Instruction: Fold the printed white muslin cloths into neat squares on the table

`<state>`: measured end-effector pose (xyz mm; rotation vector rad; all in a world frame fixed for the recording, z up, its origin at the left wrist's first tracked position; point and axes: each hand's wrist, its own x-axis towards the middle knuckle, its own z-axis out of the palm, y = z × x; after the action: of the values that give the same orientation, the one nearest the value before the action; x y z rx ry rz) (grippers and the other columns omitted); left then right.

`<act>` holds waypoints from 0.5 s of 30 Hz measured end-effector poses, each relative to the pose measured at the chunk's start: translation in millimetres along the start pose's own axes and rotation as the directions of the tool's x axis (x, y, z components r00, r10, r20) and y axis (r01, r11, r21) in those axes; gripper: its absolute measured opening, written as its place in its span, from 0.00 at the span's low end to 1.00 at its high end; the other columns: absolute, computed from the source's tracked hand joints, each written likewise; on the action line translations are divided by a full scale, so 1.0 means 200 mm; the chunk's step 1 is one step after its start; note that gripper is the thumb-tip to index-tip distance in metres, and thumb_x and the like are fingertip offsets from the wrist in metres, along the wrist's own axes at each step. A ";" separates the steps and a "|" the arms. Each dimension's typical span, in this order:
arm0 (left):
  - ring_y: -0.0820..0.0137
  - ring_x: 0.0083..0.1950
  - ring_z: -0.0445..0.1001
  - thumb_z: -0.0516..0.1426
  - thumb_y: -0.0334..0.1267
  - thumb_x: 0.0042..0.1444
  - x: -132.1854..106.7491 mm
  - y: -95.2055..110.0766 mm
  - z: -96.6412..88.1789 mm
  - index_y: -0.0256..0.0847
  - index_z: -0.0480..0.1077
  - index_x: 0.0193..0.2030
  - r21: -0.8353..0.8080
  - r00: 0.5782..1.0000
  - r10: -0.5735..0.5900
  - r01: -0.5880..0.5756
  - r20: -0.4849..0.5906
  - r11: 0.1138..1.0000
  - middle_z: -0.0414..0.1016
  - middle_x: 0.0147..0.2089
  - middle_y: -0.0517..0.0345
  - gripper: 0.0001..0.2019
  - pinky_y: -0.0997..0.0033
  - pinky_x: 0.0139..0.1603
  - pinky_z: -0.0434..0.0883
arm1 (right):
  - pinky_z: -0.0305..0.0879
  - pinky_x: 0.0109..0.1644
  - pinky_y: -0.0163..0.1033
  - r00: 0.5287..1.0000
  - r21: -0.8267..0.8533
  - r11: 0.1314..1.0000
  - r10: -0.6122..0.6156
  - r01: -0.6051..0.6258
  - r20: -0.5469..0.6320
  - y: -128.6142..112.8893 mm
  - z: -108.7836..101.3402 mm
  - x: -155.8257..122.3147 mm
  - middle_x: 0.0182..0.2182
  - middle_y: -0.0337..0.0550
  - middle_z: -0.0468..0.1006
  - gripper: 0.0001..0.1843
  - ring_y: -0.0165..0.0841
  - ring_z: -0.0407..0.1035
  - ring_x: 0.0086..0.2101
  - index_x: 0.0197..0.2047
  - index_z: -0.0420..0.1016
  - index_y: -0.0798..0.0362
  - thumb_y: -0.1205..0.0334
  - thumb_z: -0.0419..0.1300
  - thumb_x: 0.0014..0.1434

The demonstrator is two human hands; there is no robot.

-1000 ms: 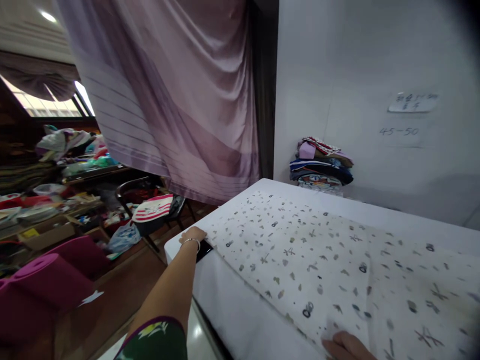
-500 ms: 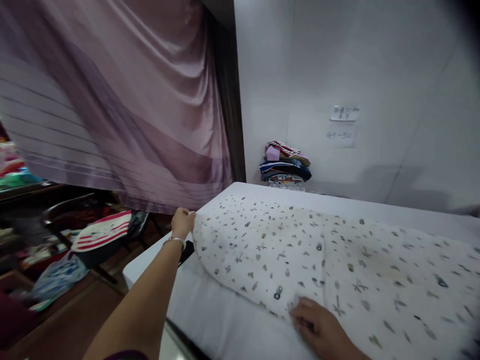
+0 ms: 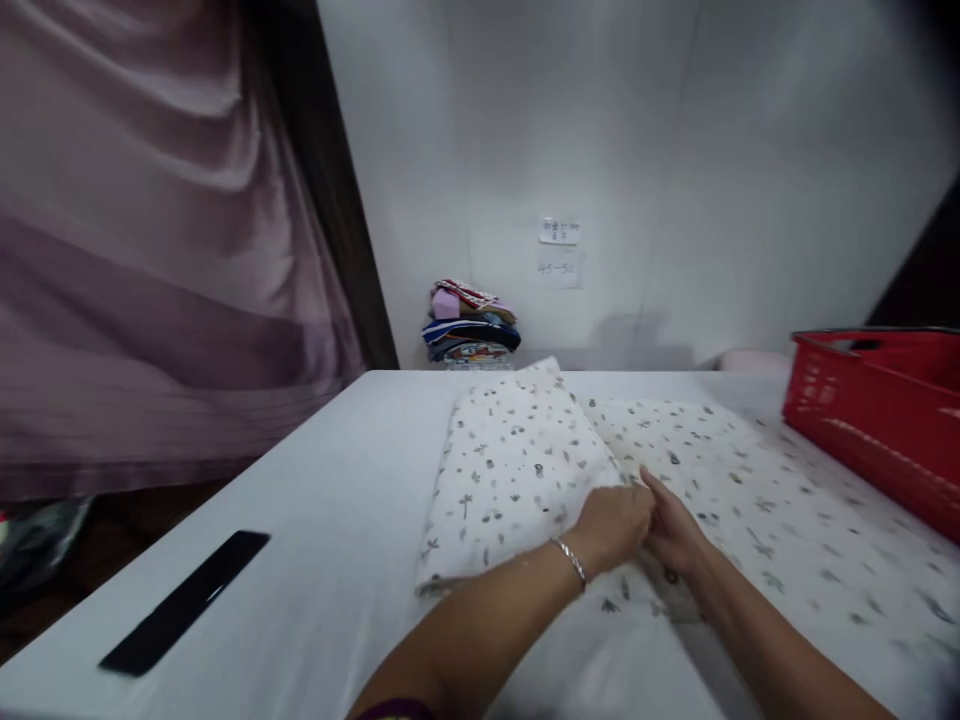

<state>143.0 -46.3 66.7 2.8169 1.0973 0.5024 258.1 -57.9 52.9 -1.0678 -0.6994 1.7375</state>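
A white cloth with small printed figures (image 3: 517,460) lies on the white table, its left part folded over toward the right. My left hand (image 3: 616,525), with a silver bracelet on its wrist, is closed on the edge of the folded part. Right beside it, my right hand (image 3: 670,522) meets the left at the same edge, the thumb pointing up; its other fingers are partly hidden, but it seems to grip the cloth too. The unfolded part of the cloth spreads out on the right.
A black flat strip (image 3: 187,600) lies on the white table (image 3: 322,500) at the left. At the right stands a red crate (image 3: 870,420). Folded clothes (image 3: 471,325) are stacked by the back wall under paper notes (image 3: 559,250). A pink curtain (image 3: 150,250) hangs at the left.
My left hand has carried the cloth's left end over to the right, folding it. Both hands are now together. The view has turned right, bringing in the red crate.
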 end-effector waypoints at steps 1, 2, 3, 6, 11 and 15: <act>0.65 0.39 0.72 0.50 0.34 0.57 -0.02 0.06 0.07 0.39 0.65 0.38 -0.012 0.998 0.058 -0.058 0.016 0.998 0.74 0.37 0.52 0.05 0.67 0.36 0.67 | 0.69 0.35 0.39 0.996 0.016 0.997 0.077 -0.077 -0.034 0.01 -0.05 -0.04 0.23 0.46 0.76 0.19 0.37 0.73 0.31 0.26 0.68 0.54 0.48 0.52 0.59; 0.65 0.40 0.72 0.50 0.33 0.57 -0.04 0.11 0.12 0.38 0.65 0.40 -0.025 0.995 0.099 -0.098 0.024 0.995 0.74 0.38 0.51 0.06 0.65 0.38 0.68 | 0.69 0.35 0.38 0.987 0.050 0.989 0.145 -0.142 -0.064 0.03 -0.10 -0.07 0.22 0.45 0.75 0.18 0.37 0.73 0.30 0.25 0.68 0.54 0.50 0.54 0.58; 0.64 0.41 0.71 0.50 0.33 0.56 -0.06 0.13 0.16 0.38 0.64 0.41 -0.040 0.993 0.118 -0.117 0.025 0.992 0.73 0.40 0.51 0.07 0.64 0.39 0.68 | 0.69 0.34 0.38 0.979 0.085 0.980 0.186 -0.178 -0.089 0.05 -0.13 -0.10 0.21 0.45 0.75 0.16 0.36 0.73 0.29 0.25 0.68 0.55 0.51 0.56 0.57; 0.63 0.45 0.69 0.52 0.32 0.53 -0.12 0.15 0.22 0.38 0.63 0.43 -0.093 0.995 0.097 -0.097 0.000 0.991 0.71 0.43 0.52 0.10 0.60 0.45 0.68 | 0.67 0.28 0.34 0.978 0.096 0.988 0.139 -0.125 -0.158 0.11 -0.18 -0.13 0.21 0.40 0.74 0.11 0.31 0.70 0.25 0.27 0.68 0.55 0.56 0.61 0.53; 0.65 0.49 0.65 0.51 0.24 0.48 -0.23 0.12 0.21 0.41 0.63 0.44 -0.130 0.998 0.035 -0.042 -0.056 0.991 0.69 0.46 0.54 0.16 0.61 0.52 0.64 | 0.61 0.23 0.29 0.998 0.015 1.000 -0.023 0.024 -0.051 0.14 -0.17 -0.10 0.21 0.34 0.72 0.08 0.28 0.67 0.23 0.31 0.67 0.54 0.66 0.62 0.45; 0.65 0.51 0.65 0.48 0.19 0.45 -0.32 0.03 0.21 0.42 0.64 0.49 -0.049 0.992 -0.082 0.077 -0.096 0.996 0.70 0.48 0.54 0.24 0.59 0.56 0.61 | 0.63 0.26 0.28 0.995 -0.044 0.995 -0.083 0.086 0.057 0.12 -0.14 -0.11 0.19 0.32 0.70 0.06 0.26 0.66 0.22 0.29 0.67 0.55 0.73 0.55 0.44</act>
<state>118.0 -91.6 10.4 2.7235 1.1941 0.6557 275.6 -87.2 28.0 -1.0105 -0.8119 1.6905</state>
